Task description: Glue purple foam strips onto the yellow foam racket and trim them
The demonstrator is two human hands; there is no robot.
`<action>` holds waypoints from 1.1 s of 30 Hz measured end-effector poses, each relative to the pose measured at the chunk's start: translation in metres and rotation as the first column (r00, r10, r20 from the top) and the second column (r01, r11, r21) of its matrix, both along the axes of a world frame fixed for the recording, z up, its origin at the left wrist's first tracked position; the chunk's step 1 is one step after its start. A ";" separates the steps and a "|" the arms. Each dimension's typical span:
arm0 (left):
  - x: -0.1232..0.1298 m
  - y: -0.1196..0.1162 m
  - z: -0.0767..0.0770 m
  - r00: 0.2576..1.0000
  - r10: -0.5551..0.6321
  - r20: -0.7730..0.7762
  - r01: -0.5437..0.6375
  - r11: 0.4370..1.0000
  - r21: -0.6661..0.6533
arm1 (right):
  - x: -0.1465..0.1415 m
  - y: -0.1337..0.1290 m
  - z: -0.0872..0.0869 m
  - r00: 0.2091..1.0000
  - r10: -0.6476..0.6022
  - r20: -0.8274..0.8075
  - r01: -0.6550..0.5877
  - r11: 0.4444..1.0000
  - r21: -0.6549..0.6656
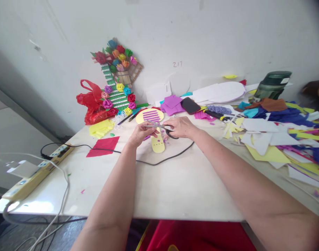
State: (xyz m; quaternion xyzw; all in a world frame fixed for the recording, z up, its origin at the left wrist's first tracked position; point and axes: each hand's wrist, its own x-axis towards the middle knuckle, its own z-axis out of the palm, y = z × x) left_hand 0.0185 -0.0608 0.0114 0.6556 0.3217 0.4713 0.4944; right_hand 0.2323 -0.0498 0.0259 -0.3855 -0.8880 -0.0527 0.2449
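My right hand (180,127) is closed round the dark handles of a pair of scissors (161,126), whose blades point left. The blades reach across to my left hand (143,133). My left fingers are pinched by the blade tips, on something too small to make out. Under the blades lies a yellow paper shape (158,144) with a rounded end and a row of small marks. Just beyond stands out a yellow paper oval (139,117) bearing several purple strips (151,115). Tiny purple scraps are scattered between my hands.
A black cable (154,164) curves across the table in front of my hands. Paper scraps (264,139) heap at the right, below a green bottle (273,85). A phone (190,105) and purple sheets (172,104) lie behind. Left are red paper (103,146) and a power strip (36,174).
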 end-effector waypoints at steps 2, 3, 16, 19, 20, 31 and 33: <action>0.000 0.001 -0.001 1.000 0.008 0.008 -0.008 1.000 0.002 | 0.000 0.001 0.000 1.000 0.008 -0.004 -0.008 1.000 0.010; 0.000 0.002 -0.002 1.000 0.008 0.009 -0.008 1.000 0.002 | 0.001 0.001 0.000 1.000 0.008 -0.005 -0.008 1.000 0.011; -0.002 0.008 -0.007 0.994 0.070 0.088 -0.069 0.998 -0.014 | 0.002 0.003 0.001 0.996 -0.087 -0.017 0.086 0.996 -0.034; -0.001 0.007 -0.006 0.992 0.080 0.097 -0.079 0.997 -0.009 | 0.003 0.005 -0.002 0.996 -0.072 -0.047 0.071 0.997 -0.025; 0.000 0.007 -0.006 0.992 0.084 0.093 -0.083 0.996 -0.007 | 0.003 0.005 -0.003 0.997 -0.063 -0.052 0.062 0.998 -0.017; 0.001 0.003 -0.002 0.991 0.126 0.041 -0.125 0.991 -0.039 | -0.001 0.000 -0.005 0.998 -0.061 0.027 0.058 0.993 0.103; 0.001 0.002 -0.001 0.992 0.123 0.031 -0.122 0.992 -0.032 | -0.001 0.000 -0.005 0.997 -0.067 0.033 0.063 0.992 0.109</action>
